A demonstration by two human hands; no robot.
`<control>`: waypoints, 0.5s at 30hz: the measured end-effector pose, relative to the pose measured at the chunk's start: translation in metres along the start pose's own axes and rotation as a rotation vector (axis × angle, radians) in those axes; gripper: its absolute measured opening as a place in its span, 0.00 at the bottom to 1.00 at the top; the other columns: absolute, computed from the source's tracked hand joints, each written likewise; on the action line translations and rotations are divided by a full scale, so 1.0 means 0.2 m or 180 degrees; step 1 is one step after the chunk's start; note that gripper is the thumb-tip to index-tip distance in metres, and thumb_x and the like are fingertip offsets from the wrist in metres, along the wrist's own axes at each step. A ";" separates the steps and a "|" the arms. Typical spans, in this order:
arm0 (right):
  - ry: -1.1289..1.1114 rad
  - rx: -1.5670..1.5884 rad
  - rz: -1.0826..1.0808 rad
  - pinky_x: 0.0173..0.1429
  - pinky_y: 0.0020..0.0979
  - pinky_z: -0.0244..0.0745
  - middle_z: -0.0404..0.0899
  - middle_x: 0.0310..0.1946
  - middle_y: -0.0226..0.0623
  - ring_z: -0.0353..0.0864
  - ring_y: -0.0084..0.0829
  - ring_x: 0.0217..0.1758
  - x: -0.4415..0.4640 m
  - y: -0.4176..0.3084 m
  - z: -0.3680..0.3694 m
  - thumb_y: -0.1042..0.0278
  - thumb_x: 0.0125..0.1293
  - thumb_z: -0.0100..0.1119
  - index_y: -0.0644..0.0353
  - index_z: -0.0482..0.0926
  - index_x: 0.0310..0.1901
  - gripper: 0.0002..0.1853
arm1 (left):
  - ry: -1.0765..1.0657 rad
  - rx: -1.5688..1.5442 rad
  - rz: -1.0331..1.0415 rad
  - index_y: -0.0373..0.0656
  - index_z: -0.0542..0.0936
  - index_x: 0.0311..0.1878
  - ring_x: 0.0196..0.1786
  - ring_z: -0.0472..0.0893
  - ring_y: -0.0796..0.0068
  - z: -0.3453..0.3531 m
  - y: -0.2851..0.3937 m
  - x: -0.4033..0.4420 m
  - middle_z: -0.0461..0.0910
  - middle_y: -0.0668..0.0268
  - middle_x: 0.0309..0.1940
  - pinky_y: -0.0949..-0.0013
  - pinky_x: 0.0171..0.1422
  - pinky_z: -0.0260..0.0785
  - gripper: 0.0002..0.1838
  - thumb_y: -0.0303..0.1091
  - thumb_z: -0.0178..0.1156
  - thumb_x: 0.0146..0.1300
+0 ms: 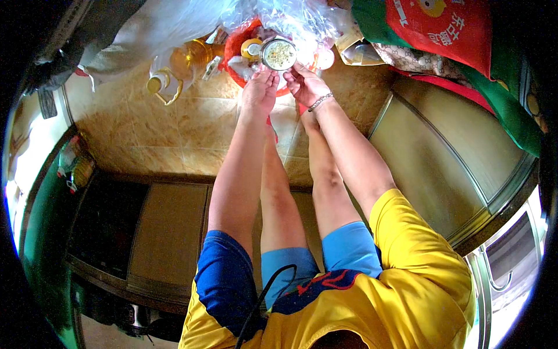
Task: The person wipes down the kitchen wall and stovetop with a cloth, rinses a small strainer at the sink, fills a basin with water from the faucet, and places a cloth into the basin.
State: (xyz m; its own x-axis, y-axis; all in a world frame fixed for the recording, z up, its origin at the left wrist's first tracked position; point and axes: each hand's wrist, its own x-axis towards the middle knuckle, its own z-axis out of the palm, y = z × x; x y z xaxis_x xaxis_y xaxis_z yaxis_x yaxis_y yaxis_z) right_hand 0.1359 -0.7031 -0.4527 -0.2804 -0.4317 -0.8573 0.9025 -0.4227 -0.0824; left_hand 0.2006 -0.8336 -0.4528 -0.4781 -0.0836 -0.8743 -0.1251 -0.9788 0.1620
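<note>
Between my two hands is a round, clear jar (pixel 279 54), its mouth facing up toward me and pale, crumbly bits showing in it. My left hand (pixel 261 92) closes on the jar's near left side, fingers pressed together. On the near right side, my right hand (pixel 308 87) grips it with the thumb and fingers; a bracelet circles that wrist. Beneath and behind the jar is a red basin (pixel 233 45) with containers in it, one topped by a yellow lid (pixel 251 49). The undersides of my fingers are hidden.
A large oil bottle with a handle (pixel 173 72) lies on the tiled floor (pixel 192 125) to the left. Clear plastic wrapping (pixel 290 17) hangs behind the basin. Red and green bags (pixel 436 29) sit at the upper right, above a cabinet (pixel 442 151).
</note>
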 end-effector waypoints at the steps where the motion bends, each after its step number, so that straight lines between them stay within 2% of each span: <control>1: 0.0055 0.0062 -0.0052 0.31 0.22 0.75 0.79 0.31 0.33 0.79 0.26 0.32 0.01 -0.01 0.00 0.67 0.65 0.56 0.58 0.77 0.43 0.08 | 0.0008 -0.0003 0.0000 0.46 0.74 0.44 0.42 0.74 0.78 0.00 0.00 0.00 0.75 0.72 0.38 0.70 0.52 0.67 0.09 0.29 0.59 0.61; 3: -0.0188 0.0242 -0.0106 0.32 0.21 0.76 0.78 0.31 0.34 0.79 0.26 0.31 0.03 -0.03 -0.02 0.70 0.64 0.55 0.61 0.77 0.44 0.09 | 0.0322 0.0493 0.0222 0.45 0.74 0.44 0.39 0.74 0.77 0.01 0.02 -0.01 0.76 0.69 0.38 0.74 0.42 0.69 0.08 0.26 0.58 0.61; 4: -0.0704 0.0484 -0.0085 0.32 0.21 0.76 0.78 0.32 0.34 0.79 0.26 0.31 0.04 -0.05 -0.04 0.72 0.64 0.54 0.62 0.76 0.46 0.09 | 0.0325 0.0491 0.0222 0.45 0.74 0.44 0.39 0.74 0.77 0.03 0.04 -0.02 0.76 0.69 0.38 0.74 0.42 0.69 0.08 0.26 0.58 0.61; 5: -0.1222 0.0725 -0.0065 0.32 0.21 0.76 0.78 0.32 0.35 0.79 0.26 0.31 0.05 -0.05 -0.06 0.73 0.65 0.54 0.64 0.75 0.47 0.10 | 0.0606 0.0868 0.0487 0.45 0.74 0.47 0.40 0.74 0.78 0.04 0.06 -0.04 0.76 0.69 0.38 0.74 0.41 0.69 0.11 0.24 0.57 0.60; 6: -0.0993 0.0901 -0.0051 0.31 0.21 0.75 0.78 0.32 0.35 0.76 0.24 0.29 0.00 -0.08 -0.01 0.74 0.65 0.53 0.65 0.73 0.49 0.12 | 0.0886 0.1244 0.0754 0.45 0.74 0.50 0.40 0.74 0.78 0.04 0.08 -0.04 0.76 0.69 0.38 0.74 0.40 0.69 0.15 0.23 0.56 0.59; 7: -0.0996 0.0898 -0.0047 0.31 0.21 0.75 0.78 0.32 0.35 0.76 0.24 0.29 0.00 -0.10 -0.01 0.74 0.65 0.53 0.65 0.73 0.49 0.12 | 0.0887 0.1240 0.0758 0.45 0.74 0.50 0.40 0.74 0.78 0.03 0.10 -0.03 0.76 0.69 0.38 0.74 0.40 0.69 0.15 0.23 0.56 0.59; 9: -0.1237 0.0521 0.0218 0.31 0.21 0.74 0.77 0.32 0.34 0.75 0.24 0.28 0.01 -0.13 -0.01 0.74 0.65 0.52 0.65 0.72 0.50 0.13 | 0.0758 0.1819 0.1319 0.45 0.73 0.55 0.39 0.73 0.80 0.01 0.13 0.01 0.76 0.69 0.38 0.76 0.39 0.67 0.22 0.19 0.52 0.57; 10: -0.0874 0.0044 0.0180 0.31 0.22 0.74 0.76 0.31 0.34 0.75 0.24 0.28 0.04 -0.13 0.00 0.73 0.65 0.53 0.65 0.73 0.48 0.12 | 0.0594 0.1901 0.1636 0.43 0.75 0.52 0.28 0.71 0.83 0.00 0.13 0.03 0.74 0.71 0.36 0.77 0.28 0.64 0.22 0.17 0.52 0.53; 11: -0.0097 -0.0560 -0.0095 0.30 0.22 0.72 0.75 0.30 0.33 0.73 0.24 0.27 0.09 -0.10 0.00 0.72 0.66 0.52 0.64 0.73 0.47 0.10 | 0.0605 0.1904 0.1630 0.43 0.75 0.52 0.28 0.71 0.83 -0.02 0.14 0.06 0.74 0.71 0.36 0.77 0.28 0.64 0.22 0.17 0.52 0.53; 13: 0.0280 -0.0362 -0.0133 0.29 0.21 0.70 0.75 0.30 0.32 0.72 0.25 0.27 0.10 -0.11 0.02 0.72 0.65 0.53 0.62 0.74 0.45 0.08 | 0.0512 0.2906 0.1414 0.45 0.75 0.53 0.28 0.71 0.83 -0.02 0.19 0.08 0.74 0.71 0.37 0.77 0.29 0.64 0.24 0.17 0.52 0.51; 14: 0.0280 -0.0361 -0.0129 0.29 0.21 0.70 0.75 0.30 0.32 0.72 0.25 0.27 0.08 -0.11 0.03 0.72 0.65 0.53 0.62 0.74 0.45 0.08 | 0.0546 0.2928 0.1125 0.45 0.76 0.54 0.31 0.71 0.84 -0.03 0.20 0.08 0.73 0.70 0.40 0.77 0.32 0.65 0.25 0.17 0.51 0.51; 15: -0.0174 -0.0033 -0.0076 0.29 0.21 0.70 0.75 0.30 0.32 0.72 0.25 0.27 0.07 -0.12 0.02 0.72 0.65 0.53 0.61 0.74 0.45 0.08 | 0.0550 0.2926 0.1130 0.45 0.76 0.54 0.31 0.71 0.84 -0.01 0.21 0.07 0.73 0.70 0.40 0.77 0.32 0.65 0.25 0.17 0.51 0.51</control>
State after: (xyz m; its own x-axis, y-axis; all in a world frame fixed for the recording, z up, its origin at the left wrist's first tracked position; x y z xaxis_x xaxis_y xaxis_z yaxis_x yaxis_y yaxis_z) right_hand 0.1087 -0.7022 -0.4613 -0.3192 -0.4644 -0.8261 0.8986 -0.4252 -0.1081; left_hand 0.1905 -0.8754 -0.4595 -0.4943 -0.4407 -0.7493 -0.6582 -0.3732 0.6538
